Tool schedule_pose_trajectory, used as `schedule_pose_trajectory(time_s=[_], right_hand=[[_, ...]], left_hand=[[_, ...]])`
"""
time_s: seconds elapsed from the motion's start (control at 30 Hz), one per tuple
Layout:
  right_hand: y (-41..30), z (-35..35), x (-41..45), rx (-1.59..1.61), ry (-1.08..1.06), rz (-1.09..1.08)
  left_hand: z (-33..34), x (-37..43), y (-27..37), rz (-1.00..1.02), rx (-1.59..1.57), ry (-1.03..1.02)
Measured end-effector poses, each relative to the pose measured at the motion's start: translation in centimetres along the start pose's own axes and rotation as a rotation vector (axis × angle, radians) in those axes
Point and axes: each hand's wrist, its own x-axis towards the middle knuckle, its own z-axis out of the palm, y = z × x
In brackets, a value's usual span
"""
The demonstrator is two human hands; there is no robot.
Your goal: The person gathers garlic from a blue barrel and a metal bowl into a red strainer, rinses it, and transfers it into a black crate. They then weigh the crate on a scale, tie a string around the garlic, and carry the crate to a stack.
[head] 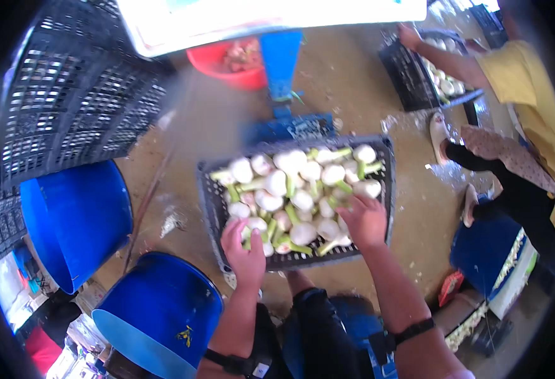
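A black plastic crate in front of me is filled with white garlic bulbs on short green stems. At the crate's near left corner, my left hand is over the bulbs with thumb and fingers apart. My right hand reaches in on the right side, its fingers bent down among the bulbs. A large bulb lies just beyond its knuckles. Whether the right fingers grip a bulb is hidden by the hand.
A blue pedestal carries a white tray beyond the crate. Behind it is a red basin. Black crates and blue barrels line the left. At right, a person handles another garlic crate.
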Motion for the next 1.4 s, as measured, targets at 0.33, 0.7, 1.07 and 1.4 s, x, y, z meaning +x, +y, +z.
schedule_pose_trajectory(time_s=[0.33, 0.7, 1.07, 1.4], right_hand=[[7.5, -5.7, -5.0, 0.346, 0.444, 0.561], [13.3, 1.7, 0.8, 0.468, -0.039, 0.688], [15.5, 5.4, -1.0, 0.418, 0.205, 0.710], [-27.7, -32.4, -4.2, 0.341, -0.053, 0.523]], left_hand=[[-5.0, 0.3, -7.9, -0.494, -0.149, 0.485], [-2.4, 6.1, -12.5, -0.554, -0.055, 0.003], [-1.4, 8.5, -10.2, -0.541, 0.162, -0.247], [-45.9, 11.7, 5.5, -0.282, -0.043, -0.385]])
